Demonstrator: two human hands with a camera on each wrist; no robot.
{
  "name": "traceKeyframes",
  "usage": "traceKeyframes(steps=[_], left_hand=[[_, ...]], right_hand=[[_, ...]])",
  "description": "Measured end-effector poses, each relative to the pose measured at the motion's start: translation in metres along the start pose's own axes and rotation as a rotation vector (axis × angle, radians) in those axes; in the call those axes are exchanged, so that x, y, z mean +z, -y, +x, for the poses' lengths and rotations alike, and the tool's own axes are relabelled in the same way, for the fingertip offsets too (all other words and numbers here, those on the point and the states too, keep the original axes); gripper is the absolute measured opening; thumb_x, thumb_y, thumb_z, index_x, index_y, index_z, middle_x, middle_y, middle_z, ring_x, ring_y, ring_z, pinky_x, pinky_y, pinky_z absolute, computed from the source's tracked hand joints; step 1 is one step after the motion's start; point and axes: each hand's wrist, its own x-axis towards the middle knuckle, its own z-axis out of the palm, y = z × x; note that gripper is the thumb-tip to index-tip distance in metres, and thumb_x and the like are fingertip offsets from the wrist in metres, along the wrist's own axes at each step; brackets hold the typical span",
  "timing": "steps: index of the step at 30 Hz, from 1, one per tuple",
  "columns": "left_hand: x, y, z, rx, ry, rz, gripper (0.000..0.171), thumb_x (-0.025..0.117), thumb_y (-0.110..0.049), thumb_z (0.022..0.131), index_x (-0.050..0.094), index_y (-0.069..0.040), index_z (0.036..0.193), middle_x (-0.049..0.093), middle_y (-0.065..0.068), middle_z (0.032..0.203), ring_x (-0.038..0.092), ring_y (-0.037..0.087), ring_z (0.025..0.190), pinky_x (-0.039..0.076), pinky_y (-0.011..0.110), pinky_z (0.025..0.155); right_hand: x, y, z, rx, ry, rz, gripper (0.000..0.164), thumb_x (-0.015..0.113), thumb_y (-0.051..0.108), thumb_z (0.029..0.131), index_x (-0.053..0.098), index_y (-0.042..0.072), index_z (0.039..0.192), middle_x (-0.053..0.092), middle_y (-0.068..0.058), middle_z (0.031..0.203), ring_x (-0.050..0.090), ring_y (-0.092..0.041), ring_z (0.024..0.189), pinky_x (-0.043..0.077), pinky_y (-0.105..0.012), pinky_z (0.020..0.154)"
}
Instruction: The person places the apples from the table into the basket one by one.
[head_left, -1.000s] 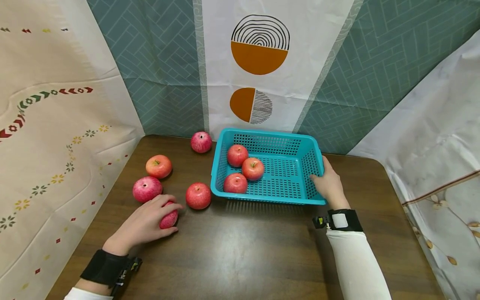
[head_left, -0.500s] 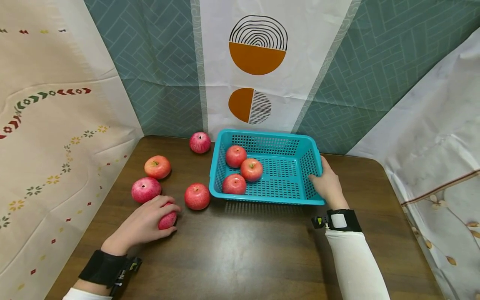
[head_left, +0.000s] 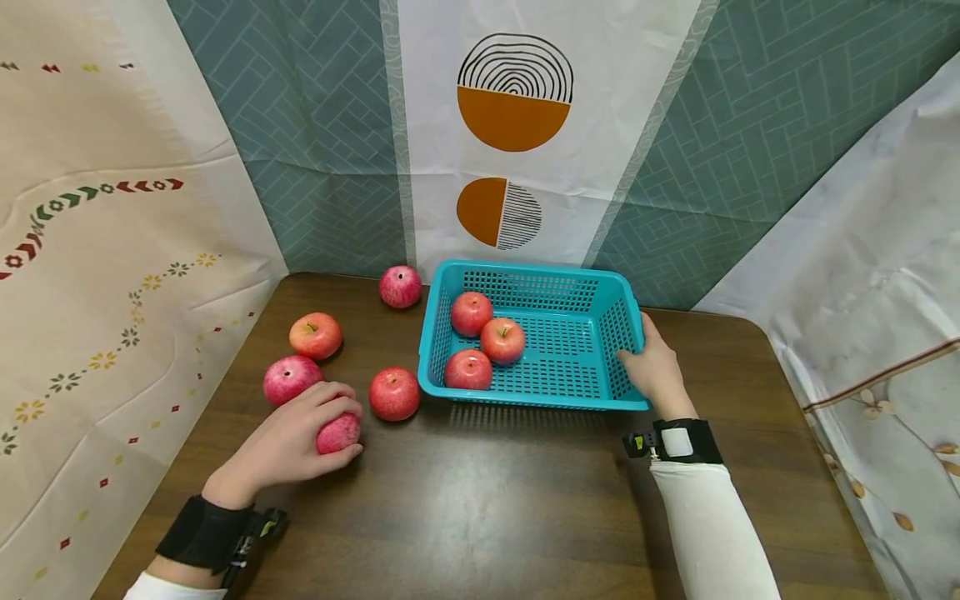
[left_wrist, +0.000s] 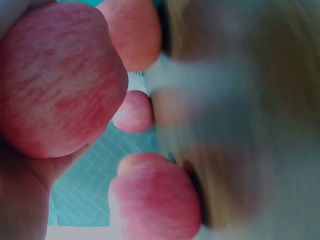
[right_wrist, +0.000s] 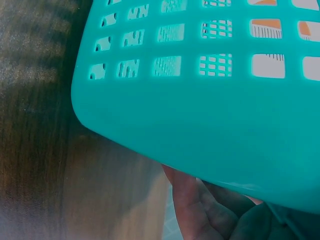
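My left hand (head_left: 288, 442) grips a pinkish-red apple (head_left: 339, 433) at the left of the table, fingers over its top and thumb on the near side. Large in the left wrist view, that apple (left_wrist: 60, 80) fills the upper left. My right hand (head_left: 660, 371) holds the right end of a turquoise plastic basket (head_left: 532, 268), its thumb inside the rim. Seen from the right wrist, the fingers (right_wrist: 187, 205) curl at the edge of the basket wall (right_wrist: 175, 115). Three red apples (head_left: 502, 340) lie in the basket's left part.
Close beyond the left hand sit a dark pink apple (head_left: 291, 379) and an orange-red apple (head_left: 315, 335). Another red apple (head_left: 394, 393) stands between hand and basket, and one more pink apple (head_left: 400, 287) is at the back edge. Patterned cloth (head_left: 322, 167) hangs behind the brown table (head_left: 487, 500).
The left hand has lifted slightly with its apple, which shows more between fingers and thumb. The right hand and the basket have stayed in place.
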Motion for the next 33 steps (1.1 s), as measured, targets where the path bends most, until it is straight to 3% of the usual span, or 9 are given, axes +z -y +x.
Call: traceKeyframes(steps=[4,11,18,25,29,33], left_hand=[[-0.002,-0.007,0.010,0.026,0.001,-0.019,0.040,0.092,-0.033,0.079,0.071,-0.027,0.113,0.062,-0.010,0.121,0.058,0.012,0.112,0.055,0.040,0.092],[-0.005,-0.022,0.037,0.059,0.005,-0.050,0.039,0.088,-0.041,0.083,0.072,-0.022,0.113,0.062,-0.009,0.122,0.058,0.010,0.114,0.057,0.039,0.092],[-0.001,-0.041,0.070,0.145,-0.015,-0.115,0.043,0.085,-0.040,0.088,0.074,-0.021,0.125,0.062,-0.001,0.143,0.059,0.019,0.129,0.058,0.042,0.096],[0.010,-0.065,0.112,0.251,-0.095,-0.141,0.035,0.084,-0.038,0.089,0.076,-0.021,0.118,0.065,-0.003,0.122,0.060,0.015,0.114,0.056,0.037,0.093],[0.018,-0.078,0.132,0.251,-0.119,-0.141,0.032,0.082,-0.040,0.091,0.075,-0.020,0.114,0.065,-0.002,0.120,0.060,0.015,0.113,0.057,0.036,0.091],[0.026,-0.089,0.148,0.227,-0.138,-0.154,0.026,0.078,-0.039,0.092,0.073,-0.019,0.109,0.064,-0.003,0.115,0.059,0.015,0.109,0.058,0.033,0.080]], right_hand=[[0.000,0.001,0.000,-0.003,-0.004,-0.002,0.076,0.056,0.014,0.107,0.016,0.013,0.172,0.046,-0.036,0.154,0.057,-0.062,0.128,0.052,-0.075,0.092],[0.000,0.001,-0.001,-0.011,-0.011,-0.010,0.077,0.056,0.014,0.106,0.015,0.012,0.172,0.047,-0.037,0.154,0.056,-0.062,0.128,0.052,-0.075,0.092],[0.000,0.000,-0.001,-0.004,-0.005,-0.005,0.076,0.055,0.015,0.107,0.016,0.013,0.172,0.048,-0.036,0.154,0.057,-0.061,0.127,0.053,-0.074,0.091],[-0.001,-0.002,0.000,0.003,-0.007,-0.007,0.076,0.055,0.016,0.107,0.016,0.013,0.172,0.048,-0.036,0.153,0.058,-0.061,0.127,0.054,-0.074,0.091],[0.000,-0.002,0.000,0.007,-0.001,-0.008,0.075,0.055,0.016,0.108,0.016,0.014,0.172,0.049,-0.035,0.153,0.058,-0.059,0.127,0.054,-0.073,0.092],[0.001,-0.001,-0.001,0.004,0.000,0.007,0.074,0.055,0.016,0.108,0.017,0.014,0.172,0.048,-0.034,0.154,0.058,-0.059,0.128,0.053,-0.073,0.092]])
